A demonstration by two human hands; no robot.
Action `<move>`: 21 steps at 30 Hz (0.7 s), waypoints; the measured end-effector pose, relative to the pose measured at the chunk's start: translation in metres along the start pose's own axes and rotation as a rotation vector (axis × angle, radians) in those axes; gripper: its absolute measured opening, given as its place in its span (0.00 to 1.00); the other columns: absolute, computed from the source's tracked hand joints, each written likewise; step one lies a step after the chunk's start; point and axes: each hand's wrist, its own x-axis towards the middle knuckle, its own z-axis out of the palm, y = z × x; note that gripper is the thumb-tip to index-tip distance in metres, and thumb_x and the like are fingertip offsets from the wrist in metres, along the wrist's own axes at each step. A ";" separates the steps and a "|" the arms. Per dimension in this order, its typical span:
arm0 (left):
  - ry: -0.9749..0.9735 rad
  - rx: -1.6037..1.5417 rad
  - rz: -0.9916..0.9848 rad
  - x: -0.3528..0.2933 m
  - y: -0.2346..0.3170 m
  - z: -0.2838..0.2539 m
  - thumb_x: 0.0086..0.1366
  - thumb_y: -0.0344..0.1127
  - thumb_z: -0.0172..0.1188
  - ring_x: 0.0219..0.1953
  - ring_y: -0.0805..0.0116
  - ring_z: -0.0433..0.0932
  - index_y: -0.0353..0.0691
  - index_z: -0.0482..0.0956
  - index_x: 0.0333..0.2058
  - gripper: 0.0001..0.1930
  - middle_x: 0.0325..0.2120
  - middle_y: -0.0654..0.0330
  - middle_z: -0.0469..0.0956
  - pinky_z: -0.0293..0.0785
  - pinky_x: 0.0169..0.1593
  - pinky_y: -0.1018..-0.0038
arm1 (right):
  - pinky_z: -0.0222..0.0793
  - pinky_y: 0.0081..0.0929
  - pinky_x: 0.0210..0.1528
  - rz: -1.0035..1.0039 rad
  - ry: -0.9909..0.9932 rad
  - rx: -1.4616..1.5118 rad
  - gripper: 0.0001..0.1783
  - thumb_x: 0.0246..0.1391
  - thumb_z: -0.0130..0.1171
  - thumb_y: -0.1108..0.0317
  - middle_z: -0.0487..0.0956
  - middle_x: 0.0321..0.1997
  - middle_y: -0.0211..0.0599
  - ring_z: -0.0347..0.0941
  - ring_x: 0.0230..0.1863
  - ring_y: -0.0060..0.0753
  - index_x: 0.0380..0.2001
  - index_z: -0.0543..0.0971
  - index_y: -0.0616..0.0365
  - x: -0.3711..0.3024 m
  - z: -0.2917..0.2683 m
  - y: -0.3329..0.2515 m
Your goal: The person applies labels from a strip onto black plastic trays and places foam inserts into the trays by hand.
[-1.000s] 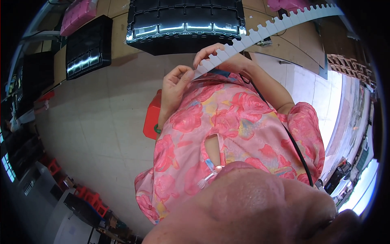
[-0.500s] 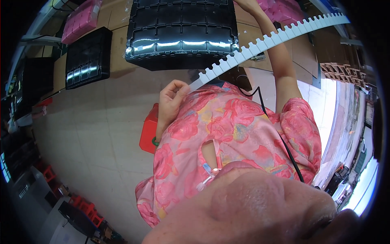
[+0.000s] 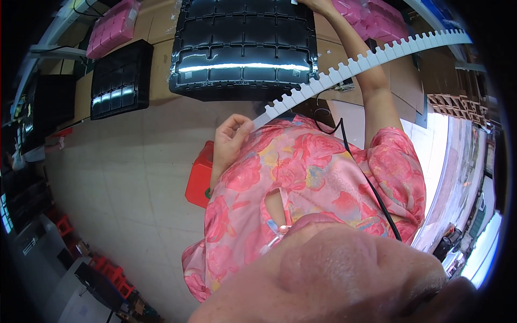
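Observation:
A long pale strip (image 3: 353,69) with notches along one edge runs up to the right in front of my body. My left hand (image 3: 231,137) is closed on its lower end, with thumb and fingers pinched together. Beyond the strip stands a stack of glossy black moulded trays (image 3: 242,49), with a small pale label (image 3: 296,74) on its near side. My right hand (image 3: 318,5) reaches to the stack's far right part, and the picture's upper edge cuts off most of its fingers. A small white piece (image 3: 294,2) shows beside its fingertips.
Another black tray stack (image 3: 121,79) stands at the left on cardboard (image 3: 161,67). Pink trays (image 3: 112,28) lie behind it, with more pink packs (image 3: 371,19) at the far right. A red container (image 3: 199,175) is beside my left forearm. A black cable (image 3: 371,185) hangs across my shirt.
My right hand has shifted a little left over the black trays, and the white piece now shows by its fingertips. My left hand still pinches the strip. The view has tilted slightly.

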 end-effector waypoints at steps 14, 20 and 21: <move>-0.026 0.017 0.015 0.002 -0.004 0.001 0.63 0.32 0.60 0.25 0.86 0.65 0.36 0.76 0.34 0.06 0.25 0.70 0.72 0.60 0.30 0.87 | 0.73 0.34 0.36 -0.039 -0.137 -0.080 0.10 0.39 0.64 0.66 0.81 0.26 0.48 0.80 0.29 0.40 0.26 0.84 0.59 -0.002 -0.007 -0.019; -0.007 -0.002 -0.003 0.001 -0.007 0.000 0.63 0.32 0.60 0.25 0.86 0.65 0.36 0.76 0.34 0.06 0.25 0.70 0.72 0.61 0.30 0.87 | 0.73 0.32 0.36 -0.120 -0.201 -0.026 0.10 0.39 0.65 0.65 0.82 0.27 0.44 0.79 0.29 0.36 0.27 0.85 0.56 -0.002 -0.009 -0.013; -0.010 0.005 0.002 0.000 -0.009 -0.001 0.63 0.32 0.60 0.25 0.86 0.65 0.36 0.76 0.34 0.06 0.25 0.70 0.72 0.61 0.30 0.87 | 0.73 0.32 0.36 -0.059 -0.194 -0.002 0.10 0.39 0.66 0.64 0.82 0.27 0.43 0.79 0.28 0.35 0.27 0.85 0.56 -0.002 -0.007 -0.012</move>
